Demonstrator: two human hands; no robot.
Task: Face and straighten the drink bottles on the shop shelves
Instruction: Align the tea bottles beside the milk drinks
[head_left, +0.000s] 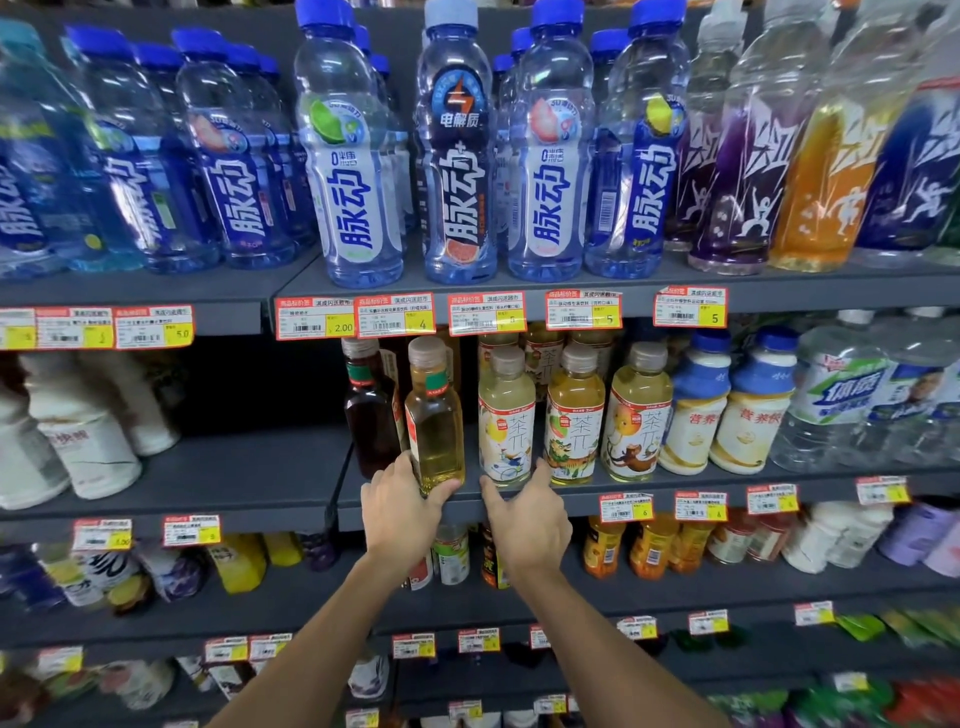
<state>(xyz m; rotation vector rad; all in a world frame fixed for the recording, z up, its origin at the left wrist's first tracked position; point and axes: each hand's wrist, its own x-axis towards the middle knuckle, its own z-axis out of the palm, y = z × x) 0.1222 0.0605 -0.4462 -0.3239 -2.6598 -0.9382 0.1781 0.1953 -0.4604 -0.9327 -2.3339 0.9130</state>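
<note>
Head view, and we're at the middle shelf (249, 478) of the drinks wall. The left hand (400, 506) has the golden bottle (436, 431) by its base, fingers curled round the back on the left side, thumb hooked across the front low down. That golden bottle stands right at the shelf's front lip, upright or very near it. But look at the label: the red strip shows only along its left edge, so the face is turned away from the aisle. That's the job here, I'd say: a twist, not a lift.

Just right of the golden bottle, the right hand (524, 512) is spread wide and holds nothing, fingertips up at the foot of the pale tea bottle (506, 421). Whether they touch it, I can't tell. That one already shows its label squarely. Just left of the golden bottle and a little behind it stands a dark bottle (371, 415), close enough to bump.

So, doing it well: keep the base flat on the shelf and roll the bottle between thumb and fingers until the label fronts the aisle, matching the tea bottles to its right. A low grip gives turning control, but the top can sway, so the free hand would do well to steady the shoulder or guard the neighbour. Then nudge it level with the row's front, above the price tags (626, 506) below and right of the golden bottle.
</note>
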